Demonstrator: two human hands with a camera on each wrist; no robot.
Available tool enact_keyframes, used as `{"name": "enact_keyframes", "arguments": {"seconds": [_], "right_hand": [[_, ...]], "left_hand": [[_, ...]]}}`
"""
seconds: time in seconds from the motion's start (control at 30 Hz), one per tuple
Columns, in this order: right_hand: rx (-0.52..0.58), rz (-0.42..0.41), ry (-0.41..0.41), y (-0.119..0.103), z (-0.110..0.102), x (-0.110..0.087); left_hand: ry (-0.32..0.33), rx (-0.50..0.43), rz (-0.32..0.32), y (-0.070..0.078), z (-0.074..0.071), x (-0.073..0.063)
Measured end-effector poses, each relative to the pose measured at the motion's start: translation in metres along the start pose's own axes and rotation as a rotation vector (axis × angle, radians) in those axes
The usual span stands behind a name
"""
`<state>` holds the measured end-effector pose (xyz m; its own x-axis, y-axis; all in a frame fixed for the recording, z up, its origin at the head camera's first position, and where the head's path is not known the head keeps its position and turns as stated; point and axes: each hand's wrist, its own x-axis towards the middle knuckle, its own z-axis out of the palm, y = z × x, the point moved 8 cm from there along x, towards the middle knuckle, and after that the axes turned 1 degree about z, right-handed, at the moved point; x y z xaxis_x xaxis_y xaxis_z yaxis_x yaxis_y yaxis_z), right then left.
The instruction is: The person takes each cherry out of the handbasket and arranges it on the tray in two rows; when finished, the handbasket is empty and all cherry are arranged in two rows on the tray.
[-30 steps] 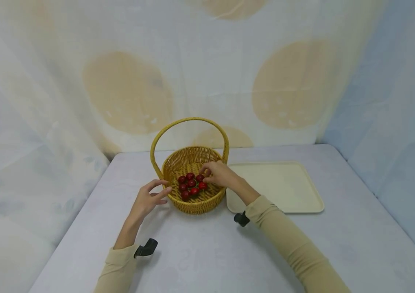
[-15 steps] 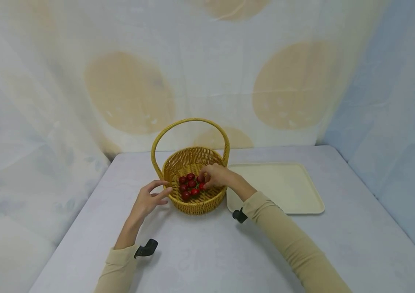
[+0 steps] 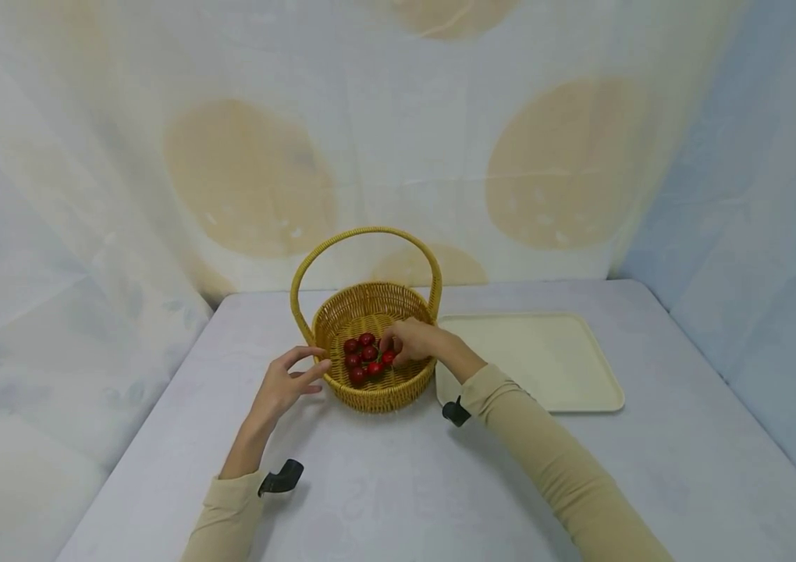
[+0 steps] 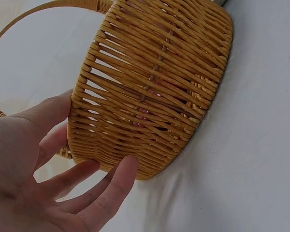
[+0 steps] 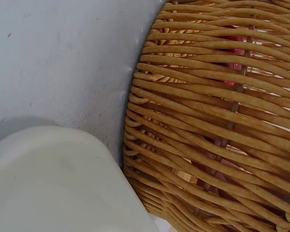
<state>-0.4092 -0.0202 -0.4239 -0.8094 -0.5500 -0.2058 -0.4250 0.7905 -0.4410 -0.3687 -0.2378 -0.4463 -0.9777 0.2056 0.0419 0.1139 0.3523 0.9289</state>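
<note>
In the head view a yellow-brown wicker basket (image 3: 378, 402) with a tall arched handle stands mid-table, holding several dark red cherries (image 3: 357, 375) and some brighter ones; green stems show among them. My left hand (image 3: 284, 385) holds the basket's left rim; the left wrist view has the thumb at the rim and other fingers against the outer weave (image 4: 150, 92). Over the right rim reaches my right hand (image 3: 421, 341), its fingertips bent down around one cherry, which they mostly hide. From the right wrist camera I see only the basket's outside (image 5: 208, 111), not the hand.
Just right of the basket lies a cream rectangular tray (image 3: 545, 359), its near left corner close to the basket wall. Pale patterned cloth hangs at the back (image 3: 398, 156) and on both sides of the white-covered table (image 3: 384, 484).
My right hand has moved slightly down and toward the cherries, and its fingers have come together over a dark cherry that was visible before. The left hand stays at the rim.
</note>
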Motion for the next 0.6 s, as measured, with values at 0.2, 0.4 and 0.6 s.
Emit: {"name": "enact_keyframes", "arguments": {"seconds": [0.2, 0.4, 0.6], "right_hand": [[0.017, -0.010, -0.004, 0.000, 0.002, 0.001], [0.027, -0.002, -0.005, 0.001, 0.003, 0.000], [0.011, -0.014, 0.008, 0.003, 0.001, 0.002]], "left_hand": [[-0.015, -0.023, -0.019, 0.010, 0.002, -0.006], [-0.016, -0.022, -0.017, 0.021, 0.004, -0.012], [0.003, -0.008, 0.010, 0.001, 0.002, 0.000]]}}
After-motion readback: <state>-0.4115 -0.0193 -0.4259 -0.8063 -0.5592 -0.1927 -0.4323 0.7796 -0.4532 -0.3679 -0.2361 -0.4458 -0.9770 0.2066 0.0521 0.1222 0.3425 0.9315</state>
